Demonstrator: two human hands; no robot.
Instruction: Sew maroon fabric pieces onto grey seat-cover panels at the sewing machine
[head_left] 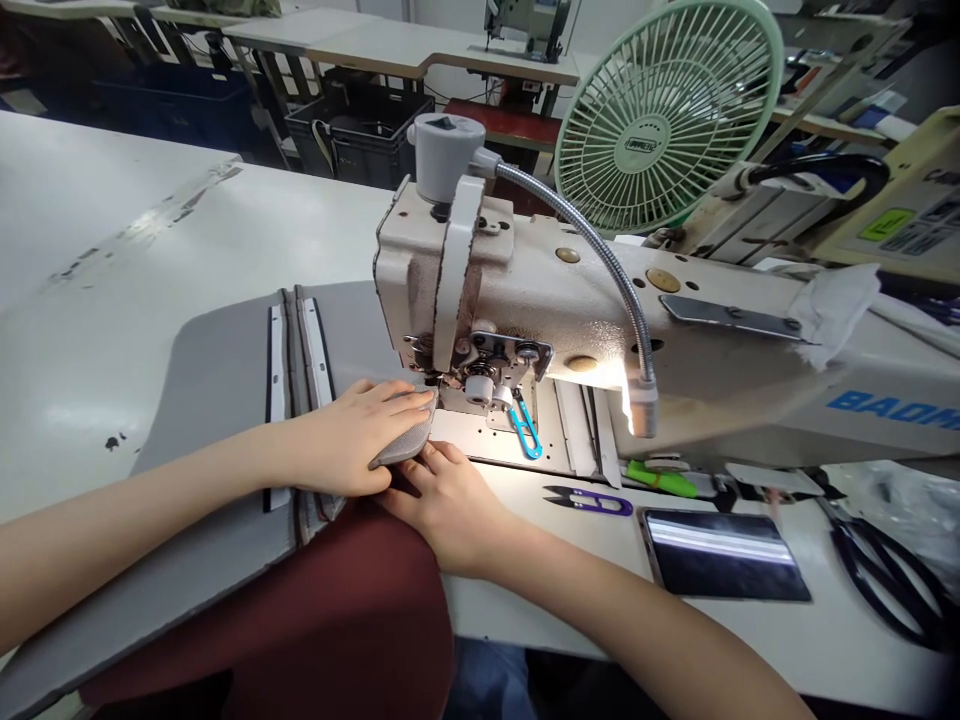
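Observation:
A grey padded fabric piece with a rounded, folded edge lies at the needle area of a sewing machine. My left hand grips it from the left, fingers laid over its top and thumb at its lower edge. Close beside, my right hand has its curled fingers at the near edge of the same work, with some fingertips hidden. The larger grey panel spreads left under my left forearm, crossed by seams and white strips. A dark red panel hangs toward my lap.
Blue thread snips rest by the machine bed, purple snips nearer me. A phone and black-handled scissors lie right. A lit gooseneck lamp hangs over the bed. Behind stands a green fan.

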